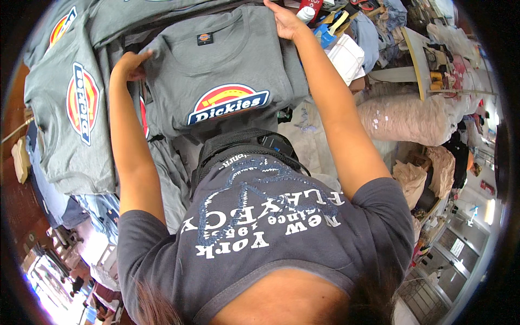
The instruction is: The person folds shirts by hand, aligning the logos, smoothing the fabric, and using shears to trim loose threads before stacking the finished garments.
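Note:
A grey T-shirt (216,70), folded into a neat block, lies in front of me with its round neckline at the far end. A red, yellow and blue printed badge sits on its chest, and a small dark label is inside the collar. My left hand (131,66) pinches its left shoulder edge, some fingers tucked out of sight beneath the cloth. At the far right corner, my right hand (285,21) grips the other shoulder edge, its fingertips partly cut off by the picture's top. Both arms reach forward, widely spread.
Another grey T-shirt (81,108) with a similar badge lies at the left, with more grey cloth beyond. White papers (345,58), a white bottle (306,14) and blue garments crowd the right. A large plastic-wrapped bundle (406,116) and brown paper (411,181) lie farther right.

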